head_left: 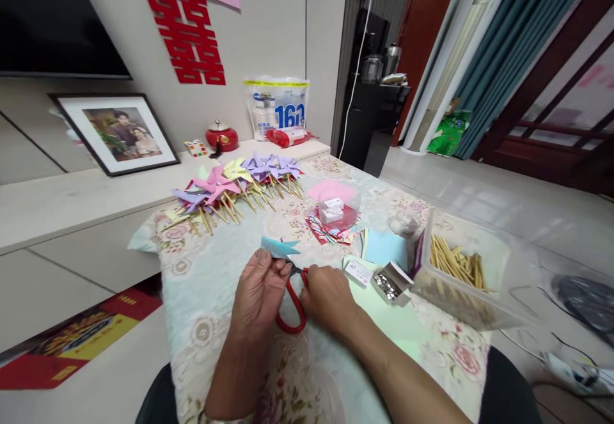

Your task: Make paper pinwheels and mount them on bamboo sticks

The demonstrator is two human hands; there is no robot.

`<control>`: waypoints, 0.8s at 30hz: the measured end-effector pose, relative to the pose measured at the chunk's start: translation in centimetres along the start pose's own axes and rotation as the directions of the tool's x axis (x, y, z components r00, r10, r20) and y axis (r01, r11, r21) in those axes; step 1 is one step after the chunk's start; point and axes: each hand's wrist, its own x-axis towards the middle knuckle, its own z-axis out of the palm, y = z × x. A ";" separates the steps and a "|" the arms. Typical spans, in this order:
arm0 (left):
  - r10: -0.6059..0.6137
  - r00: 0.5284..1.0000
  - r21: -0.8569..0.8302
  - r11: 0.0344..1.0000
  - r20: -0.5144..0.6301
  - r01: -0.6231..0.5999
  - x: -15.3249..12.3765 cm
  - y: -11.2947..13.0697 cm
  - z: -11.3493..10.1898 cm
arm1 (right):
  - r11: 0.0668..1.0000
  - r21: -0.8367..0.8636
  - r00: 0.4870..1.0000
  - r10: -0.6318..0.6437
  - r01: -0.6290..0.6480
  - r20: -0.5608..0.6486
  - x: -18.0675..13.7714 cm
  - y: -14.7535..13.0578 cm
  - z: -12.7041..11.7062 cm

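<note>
My left hand (263, 283) pinches a piece of folded light-blue paper (278, 246) over the front of the table, its cut or pointed end facing right. My right hand (329, 296) is closed on one handle of a pair of scissors (294, 323) with red loops. The dark blades reach up to the paper's lower edge and are mostly hidden by my left fingers. Whether they are on the paper or just behind it I cannot tell. Beyond my hands lies a row of finished paper pinwheels (218, 184) on sticks, in pink, yellow and purple.
To the right are blue paper squares (387, 249), a small open box (392, 283) of metal pieces, a closed white box (358, 273), and a clear bin (453, 296) of sticks. A clear round container (346, 214) stands on patterned paper. A framed photo (125, 133) leans at the back left.
</note>
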 end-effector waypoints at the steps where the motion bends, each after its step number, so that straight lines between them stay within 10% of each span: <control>1: 0.004 1.000 0.005 1.000 0.006 -0.004 0.0 0.0 0.1 | 1.000 0.005 1.000 0.006 -0.006 -0.006 0.0 0.1 0.1; 14: 0.243 0.969 0.278 0.935 -0.048 -0.221 -0.1 0.5 0.4 | 0.990 0.112 0.990 0.097 -0.085 -0.100 0.3 0.5 -0.7; 24: -0.032 0.998 0.495 0.867 -0.054 0.055 0.8 -1.1 -0.8 | 0.997 0.075 0.997 -0.023 0.028 -0.069 0.0 0.7 -0.5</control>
